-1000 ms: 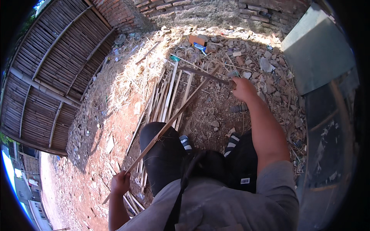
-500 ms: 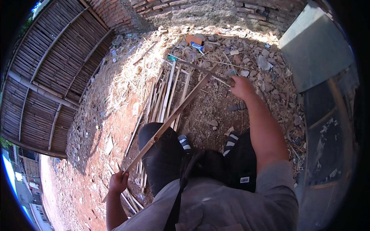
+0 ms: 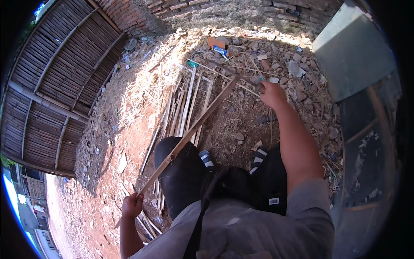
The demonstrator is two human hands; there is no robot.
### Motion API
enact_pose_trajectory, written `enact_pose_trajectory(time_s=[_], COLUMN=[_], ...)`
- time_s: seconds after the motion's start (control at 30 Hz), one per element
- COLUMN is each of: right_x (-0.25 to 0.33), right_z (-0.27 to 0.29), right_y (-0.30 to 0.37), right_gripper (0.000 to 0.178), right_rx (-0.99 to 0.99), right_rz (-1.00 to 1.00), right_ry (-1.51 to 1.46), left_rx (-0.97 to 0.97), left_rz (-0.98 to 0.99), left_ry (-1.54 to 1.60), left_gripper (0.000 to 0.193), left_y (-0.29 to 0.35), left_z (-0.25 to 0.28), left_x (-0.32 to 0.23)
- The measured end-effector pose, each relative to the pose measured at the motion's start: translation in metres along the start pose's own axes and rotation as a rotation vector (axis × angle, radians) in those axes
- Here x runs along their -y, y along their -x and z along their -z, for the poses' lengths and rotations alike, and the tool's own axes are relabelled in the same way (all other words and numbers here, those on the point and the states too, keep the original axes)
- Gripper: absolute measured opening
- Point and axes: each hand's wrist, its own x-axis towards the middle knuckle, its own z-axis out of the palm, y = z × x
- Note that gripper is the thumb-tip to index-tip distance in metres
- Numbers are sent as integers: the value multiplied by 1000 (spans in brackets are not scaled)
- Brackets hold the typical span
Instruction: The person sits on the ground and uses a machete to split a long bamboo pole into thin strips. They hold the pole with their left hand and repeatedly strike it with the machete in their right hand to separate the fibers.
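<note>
My left hand (image 3: 132, 204) is closed around the lower end of a long, flat bamboo strip (image 3: 189, 135). The strip slants up to the right across my left knee, with a knobbly node midway. In my right hand (image 3: 272, 95) is a long dark-bladed knife (image 3: 230, 71), like a machete, its blade pointing away to the left. The blade lies at the strip's far end; whether the two touch I cannot tell. My fingers hide most of the knife's handle. Under the strip, a bundle of thin cut strips (image 3: 186, 103) lies on the ground.
A woven bamboo panel (image 3: 56, 86) stands on the left, and a brick wall (image 3: 233, 15) closes the far side. Rubble (image 3: 302, 93) and dry straw (image 3: 144, 82) cover the ground. On the right lean a grey-green sheet (image 3: 353, 52) and dark boards (image 3: 366, 151).
The knife has shifted slightly right, and its blade now crosses close to the strip's tip. The strip's far end has dipped slightly. My left hand is nearly still.
</note>
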Motion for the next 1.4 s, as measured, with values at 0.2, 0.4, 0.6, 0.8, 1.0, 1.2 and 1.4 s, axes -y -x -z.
enact_pose_trajectory(time_s=[0.2, 0.4, 0.6, 0.8, 1.0, 1.2, 1.4], right_x=[-4, 44, -46, -70, -32, 4, 50], right_z=[0, 8, 4, -8, -3, -11, -8], right_y=[5, 21, -19, -31, -19, -2, 25], right_gripper=[36, 37, 30, 31, 39, 49, 46], right_rx=[-4, 220, -138, -304, -73, -120, 135], right_rz=[8, 365, -215, -359, -220, 41, 311], right_ry=[135, 289, -17, -551, -976, -389, -128], left_rx=[90, 80, 85, 180, 182, 40, -65], left_rz=[38, 23, 114, 141, 172, 61, -27], left_ry=[-16, 4, 92, 210, 424, 293, 143], left_gripper=[39, 41, 33, 42, 39, 36, 37], left_y=[-8, -8, -1, -1, -20, -24, -20], left_z=[14, -4, -8, -9, -21, -38, -37], left_x=[-7, -2, 24, -12, -27, -29, -58])
